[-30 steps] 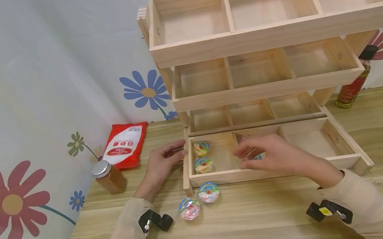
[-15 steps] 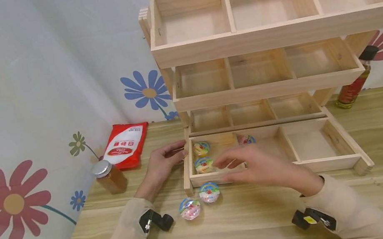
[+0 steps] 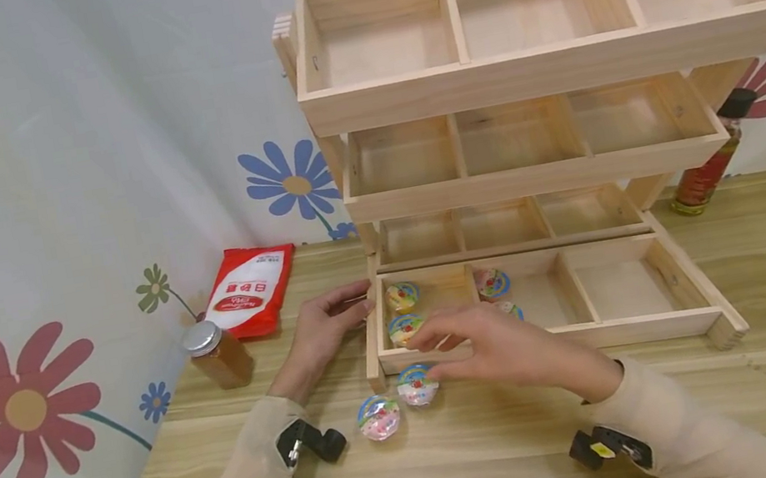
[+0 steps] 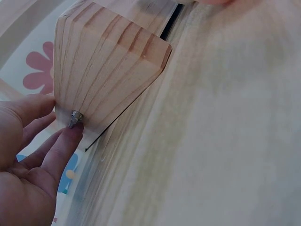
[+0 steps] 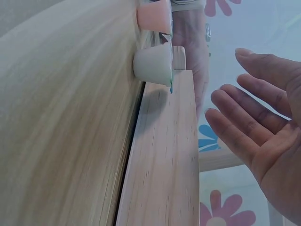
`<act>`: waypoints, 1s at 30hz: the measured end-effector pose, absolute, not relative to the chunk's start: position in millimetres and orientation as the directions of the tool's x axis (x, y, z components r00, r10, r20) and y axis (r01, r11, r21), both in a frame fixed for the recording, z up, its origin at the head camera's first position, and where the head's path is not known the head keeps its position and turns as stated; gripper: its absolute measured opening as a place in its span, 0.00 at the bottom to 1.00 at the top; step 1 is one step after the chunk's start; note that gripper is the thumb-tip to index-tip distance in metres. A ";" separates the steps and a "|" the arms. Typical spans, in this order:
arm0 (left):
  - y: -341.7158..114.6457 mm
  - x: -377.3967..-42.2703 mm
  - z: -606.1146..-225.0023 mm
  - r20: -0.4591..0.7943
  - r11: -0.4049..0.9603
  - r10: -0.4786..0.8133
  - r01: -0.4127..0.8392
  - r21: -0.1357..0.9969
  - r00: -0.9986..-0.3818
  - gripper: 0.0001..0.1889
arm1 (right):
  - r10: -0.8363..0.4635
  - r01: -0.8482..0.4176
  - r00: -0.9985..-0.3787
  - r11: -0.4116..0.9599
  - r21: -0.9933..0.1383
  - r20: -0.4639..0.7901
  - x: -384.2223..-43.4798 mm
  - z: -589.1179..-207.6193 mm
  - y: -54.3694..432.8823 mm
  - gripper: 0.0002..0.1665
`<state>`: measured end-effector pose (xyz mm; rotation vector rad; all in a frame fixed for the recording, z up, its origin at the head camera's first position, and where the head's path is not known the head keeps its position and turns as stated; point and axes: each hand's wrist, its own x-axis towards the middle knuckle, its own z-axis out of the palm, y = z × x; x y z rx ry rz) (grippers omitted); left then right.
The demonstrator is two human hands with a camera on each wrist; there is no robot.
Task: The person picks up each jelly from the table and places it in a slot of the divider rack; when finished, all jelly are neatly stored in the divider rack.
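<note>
A wooden rack [image 3: 501, 80] of divided trays stands on the table. Against the left side of its base, my left hand [image 3: 315, 335] rests its fingertips beside a metal bolt [image 4: 75, 117]. Two jelly cups lie in front of the lowest tray: one with a white body [image 5: 153, 65] and one with a pink body [image 3: 379, 421]. My right hand [image 3: 496, 347] hovers by the white cup, fingers spread and holding nothing; the right wrist view shows a gap between them. Inside the bottom tray, yellow jelly cups [image 3: 403, 296] occupy the left compartment and pink-edged ones [image 3: 493, 283] the middle, partly hidden by my right hand.
Left of the rack are a red-and-white bag [image 3: 247, 291] and a jar [image 3: 221, 363] with a silver lid. A dark-capped bottle [image 3: 705, 164] stands behind the rack's right side. A floral curtain [image 3: 79, 197] hangs behind the table.
My right hand has moved left and toward the front, from the middle compartment to the white jelly cup, uncovering cups in that compartment. My left hand stays at the rack's side.
</note>
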<state>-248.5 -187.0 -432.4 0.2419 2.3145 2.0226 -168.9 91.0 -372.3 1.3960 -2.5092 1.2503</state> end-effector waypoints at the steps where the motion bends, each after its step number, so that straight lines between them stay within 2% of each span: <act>1: -187.3 -248.5 -432.5 0.060 0.130 0.157 0.080 0.988 -0.986 0.21 | -0.711 -0.719 -0.600 0.280 -0.636 0.366 -168.6 -372.6 90.7 0.19; 8: -191.0 -245.9 -433.2 0.052 0.137 0.156 0.074 0.988 -0.986 0.21 | -0.744 -0.724 -0.576 0.270 -0.635 0.340 -168.7 -378.3 86.2 0.19; 16: -190.9 -247.4 -435.2 0.046 0.157 0.158 0.071 0.985 -0.986 0.21 | -0.757 -0.763 -0.531 0.230 -0.604 0.382 -168.3 -387.3 81.7 0.21; 30: -186.6 -247.2 -431.8 0.055 0.110 0.163 0.074 0.991 -0.985 0.21 | -0.781 -0.748 -0.553 0.310 -0.587 0.292 -167.0 -392.8 82.1 0.22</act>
